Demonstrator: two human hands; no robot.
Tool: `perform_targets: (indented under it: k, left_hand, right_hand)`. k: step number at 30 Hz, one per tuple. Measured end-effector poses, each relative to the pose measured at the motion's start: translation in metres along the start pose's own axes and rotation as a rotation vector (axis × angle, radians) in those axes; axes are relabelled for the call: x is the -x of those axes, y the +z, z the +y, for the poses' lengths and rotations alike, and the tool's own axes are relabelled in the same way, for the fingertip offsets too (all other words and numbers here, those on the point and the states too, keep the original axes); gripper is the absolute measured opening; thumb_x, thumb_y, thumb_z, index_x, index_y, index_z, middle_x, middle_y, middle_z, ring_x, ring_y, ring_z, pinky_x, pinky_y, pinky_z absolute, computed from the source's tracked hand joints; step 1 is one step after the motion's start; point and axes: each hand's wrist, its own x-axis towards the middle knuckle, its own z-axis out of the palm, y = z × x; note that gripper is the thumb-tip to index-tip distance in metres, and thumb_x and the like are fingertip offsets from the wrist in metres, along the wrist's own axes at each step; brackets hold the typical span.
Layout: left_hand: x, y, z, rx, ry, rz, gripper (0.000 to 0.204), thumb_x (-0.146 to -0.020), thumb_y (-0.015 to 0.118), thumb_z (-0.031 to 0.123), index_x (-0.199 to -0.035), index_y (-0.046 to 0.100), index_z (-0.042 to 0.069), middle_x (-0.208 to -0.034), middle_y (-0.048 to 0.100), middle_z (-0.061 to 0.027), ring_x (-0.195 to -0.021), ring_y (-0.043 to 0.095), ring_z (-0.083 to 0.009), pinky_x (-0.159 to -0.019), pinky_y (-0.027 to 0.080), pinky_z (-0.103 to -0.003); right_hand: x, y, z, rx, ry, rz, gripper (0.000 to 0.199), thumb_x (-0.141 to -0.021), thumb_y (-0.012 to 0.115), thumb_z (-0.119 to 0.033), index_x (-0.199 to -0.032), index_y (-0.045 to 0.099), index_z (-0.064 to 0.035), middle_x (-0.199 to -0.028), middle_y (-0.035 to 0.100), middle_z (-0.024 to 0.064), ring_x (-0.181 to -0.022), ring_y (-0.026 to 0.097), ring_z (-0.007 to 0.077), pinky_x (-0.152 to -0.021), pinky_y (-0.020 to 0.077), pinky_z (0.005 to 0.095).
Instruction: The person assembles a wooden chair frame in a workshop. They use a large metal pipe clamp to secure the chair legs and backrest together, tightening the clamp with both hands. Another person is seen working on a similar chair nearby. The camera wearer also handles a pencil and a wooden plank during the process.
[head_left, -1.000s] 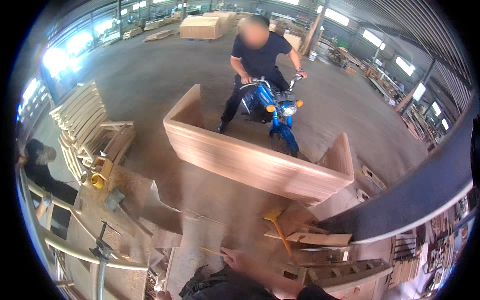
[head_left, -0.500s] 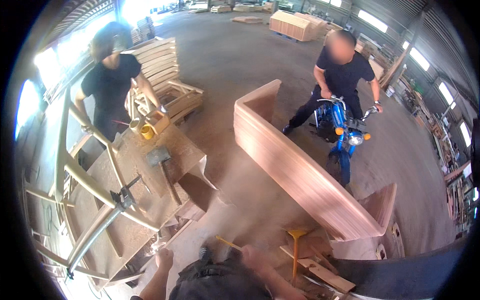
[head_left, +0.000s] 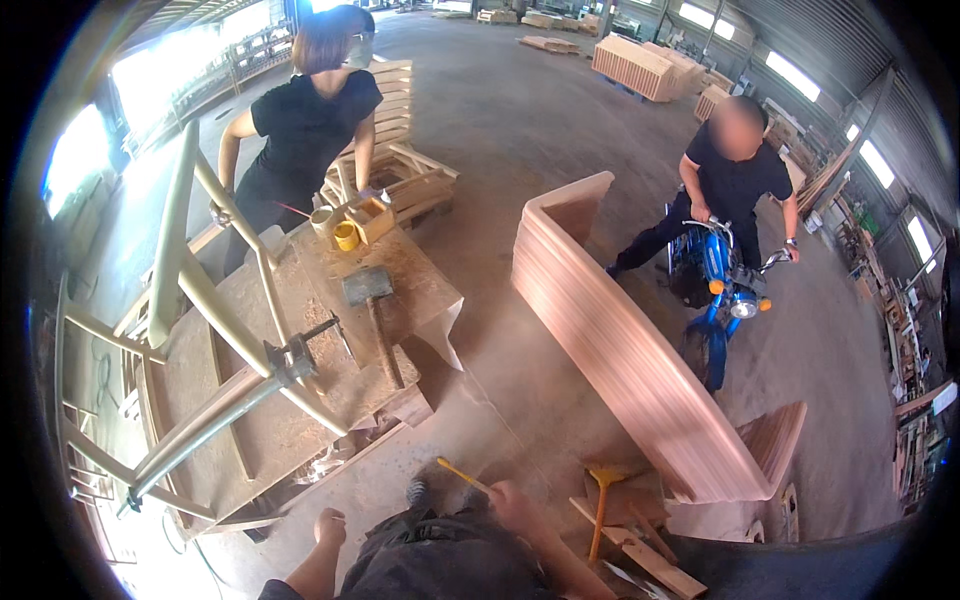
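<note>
Clasps yellow stick point(head_left: 462, 474) in right hand point(head_left: 512, 506), apart from left hand point(head_left: 330, 526) (cannot tell its grip); could trip over boards point(head_left: 648, 554) at five o'clock by sidestepping blindly.

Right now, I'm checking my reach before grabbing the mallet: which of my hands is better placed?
Probably your left hand: it appears empty and is nearer the workbench, where the mallet lies. Your right hand holds a thin yellow stick.
</note>
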Motion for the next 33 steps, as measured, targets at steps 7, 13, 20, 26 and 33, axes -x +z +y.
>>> perform_targets:
  k: [7,13,20,26,33]
  left_hand:
    - [-0.033,0.008,-0.034,0.281,-0.261,0.097,0.025,-0.08,0.064,0.029,-0.081,0.074,0.005,-0.089,0.073,-0.0194,-0.092,0.071,-0.0343,-0.083,0.054,-0.045]
    - [-0.028,-0.011,-0.017,0.242,-0.144,-0.115,0.019,-0.078,0.067,0.021,-0.086,0.074,0.005,-0.089,0.074,-0.0162,-0.09,0.072,-0.0305,-0.081,0.056,-0.04]
    - [-0.011,-0.025,-0.017,0.089,-0.078,0.058,0.018,-0.077,0.062,0.008,-0.089,0.075,0.013,-0.095,0.073,-0.0163,-0.093,0.07,-0.0339,-0.086,0.054,-0.044]
    - [-0.006,-0.031,-0.035,0.158,-0.106,0.103,0.023,-0.079,0.056,0.006,-0.086,0.077,0.013,-0.101,0.072,-0.0154,-0.101,0.067,-0.0341,-0.093,0.051,-0.043]
    - [0.007,-0.019,-0.048,0.201,-0.126,0.146,0.025,-0.079,0.054,0.01,-0.083,0.078,0.012,-0.104,0.071,-0.0167,-0.103,0.066,-0.035,-0.095,0.05,-0.044]
  right_hand:
    - [-0.003,0.028,-0.01,-0.01,-0.027,0.03,0.034,-0.099,0.052,-0.031,-0.113,0.064,-0.0017,-0.097,0.071,0.02,-0.095,0.069,0.0364,-0.083,0.0528,0.0465]
    - [-0.008,0.046,-0.021,0.08,-0.078,0.042,0.035,-0.099,0.053,-0.033,-0.114,0.064,-0.003,-0.1,0.071,0.022,-0.098,0.067,0.043,-0.086,0.0523,0.0511]
    - [-0.007,0.056,-0.042,0.208,-0.076,-0.019,0.037,-0.1,0.048,-0.035,-0.114,0.064,-0.0053,-0.101,0.071,0.0212,-0.098,0.067,0.0425,-0.087,0.0515,0.0514]
    - [-0.016,0.061,-0.048,0.221,-0.174,-0.048,0.036,-0.099,0.048,-0.032,-0.115,0.065,-0.006,-0.1,0.072,0.0182,-0.099,0.068,0.0398,-0.088,0.0515,0.0491]
    - [-0.02,0.056,-0.052,0.237,-0.3,-0.059,0.037,-0.102,0.042,-0.033,-0.111,0.065,-0.0058,-0.096,0.07,0.0214,-0.093,0.066,0.0443,-0.081,0.0505,0.0537]
